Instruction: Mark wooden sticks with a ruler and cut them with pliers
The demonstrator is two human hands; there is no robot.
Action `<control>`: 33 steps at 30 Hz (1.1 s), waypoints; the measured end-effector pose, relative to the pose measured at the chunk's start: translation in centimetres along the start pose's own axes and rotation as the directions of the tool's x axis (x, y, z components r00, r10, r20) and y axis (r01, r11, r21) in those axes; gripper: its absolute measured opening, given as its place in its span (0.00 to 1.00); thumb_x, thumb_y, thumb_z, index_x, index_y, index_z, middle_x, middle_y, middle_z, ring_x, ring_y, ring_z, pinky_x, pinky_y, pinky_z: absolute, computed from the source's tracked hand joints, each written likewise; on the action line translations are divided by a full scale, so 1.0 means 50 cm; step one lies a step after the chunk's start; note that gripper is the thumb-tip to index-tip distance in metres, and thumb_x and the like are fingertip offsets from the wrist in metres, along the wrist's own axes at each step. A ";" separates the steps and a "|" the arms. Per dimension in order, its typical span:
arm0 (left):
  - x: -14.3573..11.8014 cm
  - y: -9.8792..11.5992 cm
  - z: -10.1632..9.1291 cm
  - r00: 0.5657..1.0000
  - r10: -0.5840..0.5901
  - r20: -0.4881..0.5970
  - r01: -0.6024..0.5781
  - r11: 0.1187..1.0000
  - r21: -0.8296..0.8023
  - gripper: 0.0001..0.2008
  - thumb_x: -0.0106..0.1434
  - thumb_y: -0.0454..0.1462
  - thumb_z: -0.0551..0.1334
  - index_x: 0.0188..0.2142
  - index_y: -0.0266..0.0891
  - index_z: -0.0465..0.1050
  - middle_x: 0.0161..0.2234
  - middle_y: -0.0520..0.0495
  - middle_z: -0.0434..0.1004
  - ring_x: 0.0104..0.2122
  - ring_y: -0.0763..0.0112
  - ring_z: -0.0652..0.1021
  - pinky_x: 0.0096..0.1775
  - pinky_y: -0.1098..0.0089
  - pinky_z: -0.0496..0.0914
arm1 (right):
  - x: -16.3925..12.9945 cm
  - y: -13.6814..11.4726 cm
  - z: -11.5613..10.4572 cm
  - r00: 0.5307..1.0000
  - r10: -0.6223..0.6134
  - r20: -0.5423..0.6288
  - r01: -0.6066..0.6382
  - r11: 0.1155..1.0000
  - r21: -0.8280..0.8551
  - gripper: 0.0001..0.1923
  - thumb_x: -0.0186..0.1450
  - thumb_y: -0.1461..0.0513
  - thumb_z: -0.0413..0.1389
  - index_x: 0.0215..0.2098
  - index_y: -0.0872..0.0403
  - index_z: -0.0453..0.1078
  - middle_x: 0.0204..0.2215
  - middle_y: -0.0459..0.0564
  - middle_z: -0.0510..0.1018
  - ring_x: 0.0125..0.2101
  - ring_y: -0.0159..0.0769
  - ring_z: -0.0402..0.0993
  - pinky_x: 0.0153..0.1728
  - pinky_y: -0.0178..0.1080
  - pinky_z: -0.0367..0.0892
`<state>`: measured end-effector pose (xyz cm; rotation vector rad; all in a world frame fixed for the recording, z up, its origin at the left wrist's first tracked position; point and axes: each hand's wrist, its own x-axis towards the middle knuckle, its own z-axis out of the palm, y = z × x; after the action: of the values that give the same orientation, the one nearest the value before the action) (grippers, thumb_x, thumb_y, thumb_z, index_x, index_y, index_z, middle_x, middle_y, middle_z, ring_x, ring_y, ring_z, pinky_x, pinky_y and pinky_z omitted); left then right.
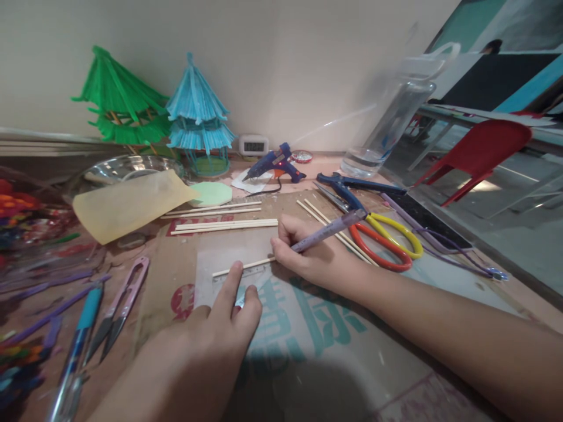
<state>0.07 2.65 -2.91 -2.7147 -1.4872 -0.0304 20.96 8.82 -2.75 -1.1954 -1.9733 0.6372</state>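
Up close, two bare hands work at a cluttered craft surface (176, 275) covered by brown cardboard printed with large teal characters and a red mark, none of it readable. The left hand (224, 319) is spread, its fingertips pressing a clear ruler (233, 280) flat against a thin wooden stick (244, 266) that lies along the ruler's upper edge. The right hand (303, 255) is closed around a pale purple pen (328, 230), its tip at the right end of the stick, where the stick meets the hand. Behind the hands lie more wooden sticks (224, 224) in loose pairs. To the right sit scissors with orange and yellow handles (387, 243) and blue pliers (352, 187). A blue glue gun (275, 164) rests near the wall, beside a small white digital clock (254, 145) whose digits are too blurred to read. At the back left stand a green paper pagoda (118, 99) and a blue paper pagoda (197, 111), near a glass bowl (118, 170) and a yellow sheet (127, 202). Pink thread snips (121, 305) lie at the left, well apart from the hands. A clear plastic jug (391, 117) stands at the back right.
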 end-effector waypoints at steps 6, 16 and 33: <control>0.003 0.002 -0.010 0.999 -0.007 0.034 0.006 1.000 0.009 0.23 0.65 0.30 0.50 0.57 0.48 0.67 0.63 0.38 0.63 0.27 0.67 0.81 0.28 0.68 0.76 | 0.012 0.002 -0.022 0.997 -0.054 -0.063 0.055 0.998 0.015 0.11 0.66 0.59 0.50 0.27 0.53 0.64 0.22 0.43 0.69 0.24 0.31 0.65 0.27 0.34 0.58; 0.021 0.027 -0.057 0.953 0.037 0.300 -0.081 0.987 0.137 0.33 0.56 0.20 0.48 0.58 0.41 0.67 0.65 0.29 0.52 0.30 0.57 0.83 0.26 0.60 0.78 | 0.019 0.027 -0.090 0.903 -0.004 0.430 0.142 0.947 -0.289 0.06 0.64 0.60 0.56 0.33 0.54 0.72 0.32 0.47 0.77 0.33 0.35 0.70 0.35 0.36 0.61; 0.009 0.034 -0.083 0.985 0.065 0.162 -0.100 0.971 0.218 0.40 0.50 0.14 0.41 0.55 0.42 0.71 0.62 0.37 0.60 0.32 0.61 0.84 0.31 0.62 0.80 | 0.054 -0.007 -0.171 0.989 -0.069 -0.131 -0.008 0.859 -0.512 0.16 0.71 0.58 0.45 0.37 0.57 0.72 0.34 0.52 0.78 0.34 0.36 0.71 0.37 0.36 0.62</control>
<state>1.74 1.91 1.22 -2.6402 -1.3171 0.3376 26.71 11.45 3.61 -1.4679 -2.0951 -0.0131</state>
